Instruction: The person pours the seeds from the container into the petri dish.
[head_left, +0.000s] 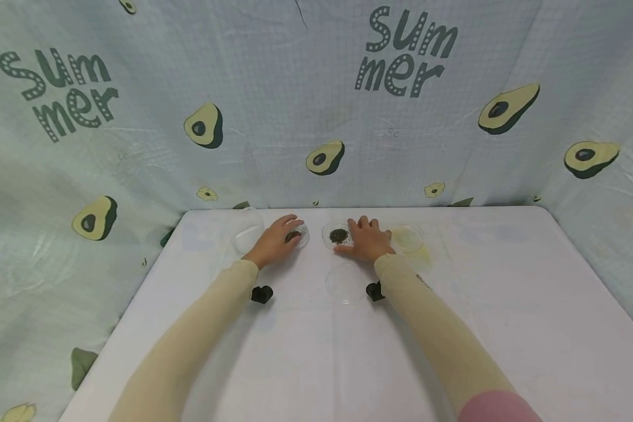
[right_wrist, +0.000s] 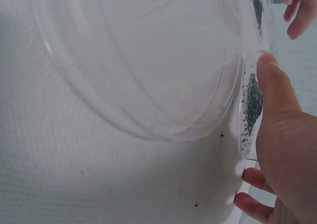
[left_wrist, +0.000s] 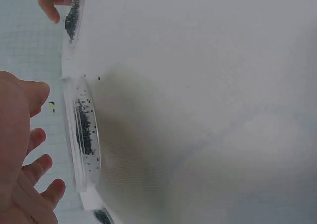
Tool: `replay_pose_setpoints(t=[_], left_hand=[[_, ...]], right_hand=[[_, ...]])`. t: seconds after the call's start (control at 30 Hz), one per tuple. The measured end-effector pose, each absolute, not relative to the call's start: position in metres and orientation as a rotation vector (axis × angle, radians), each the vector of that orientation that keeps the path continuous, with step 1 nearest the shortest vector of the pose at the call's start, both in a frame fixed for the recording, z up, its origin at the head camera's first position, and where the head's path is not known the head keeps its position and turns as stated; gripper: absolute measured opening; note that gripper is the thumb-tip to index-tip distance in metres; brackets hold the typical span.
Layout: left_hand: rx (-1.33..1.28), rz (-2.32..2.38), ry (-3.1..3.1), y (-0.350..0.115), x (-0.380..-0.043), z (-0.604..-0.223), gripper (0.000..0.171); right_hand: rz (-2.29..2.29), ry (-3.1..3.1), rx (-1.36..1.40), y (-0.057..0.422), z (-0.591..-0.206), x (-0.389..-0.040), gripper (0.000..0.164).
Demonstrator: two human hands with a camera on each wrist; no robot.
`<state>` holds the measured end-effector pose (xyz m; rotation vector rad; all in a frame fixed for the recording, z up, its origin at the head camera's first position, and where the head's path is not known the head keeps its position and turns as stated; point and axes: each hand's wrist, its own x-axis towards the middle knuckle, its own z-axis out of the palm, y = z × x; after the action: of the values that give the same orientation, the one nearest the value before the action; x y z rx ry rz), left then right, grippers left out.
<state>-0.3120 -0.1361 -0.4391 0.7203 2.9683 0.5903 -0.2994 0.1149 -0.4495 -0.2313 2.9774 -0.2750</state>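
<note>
My left hand point(head_left: 276, 240) is spread just above a clear petri dish point(left_wrist: 91, 149) of small dark grains point(left_wrist: 83, 127). In the left wrist view its fingers point(left_wrist: 53, 192) stand apart from the dish's rim. To the right of it sits another clear petri dish point(right_wrist: 244, 130) with a pile of dark grains point(head_left: 339, 236). My right hand point(head_left: 368, 239) holds that dish from the right, its thumb lying across the near rim and a finger at the far rim. Part of this dish is hidden behind the thumb in the right wrist view.
An empty-looking clear dish point(head_left: 345, 284) lies nearer me, below the right-hand dish. A yellowish clear dish point(head_left: 407, 239) is right of my right hand, and another clear dish point(head_left: 247, 239) left of my left. Loose grains dot the white table point(head_left: 295, 363). A printed curtain point(head_left: 269, 88) hangs behind.
</note>
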Motion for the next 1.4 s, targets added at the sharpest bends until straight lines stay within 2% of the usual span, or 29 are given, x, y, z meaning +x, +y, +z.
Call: replay_pose_setpoints(t=[0.4, 1.17, 1.4], left_hand=[[0.713, 0.466, 2.961, -0.1384, -0.3106, -0.4411, 0.043], [0.701, 0.347, 2.870, -0.1343, -0.3145, -0.4372, 0.047], [0.687, 0.332, 2.867, -0.1366, -0.3132, -0.4390, 0.049]], right_hand=[[-0.273, 2.993, -0.235, 0.1116, -0.4462, -0.2991, 0.091], [-0.219, 2.991, -0.244, 0.1166, -0.4423, -0.3022, 0.096], [-0.341, 3.023, -0.230, 0.1197, -0.4458, -0.3046, 0.098]])
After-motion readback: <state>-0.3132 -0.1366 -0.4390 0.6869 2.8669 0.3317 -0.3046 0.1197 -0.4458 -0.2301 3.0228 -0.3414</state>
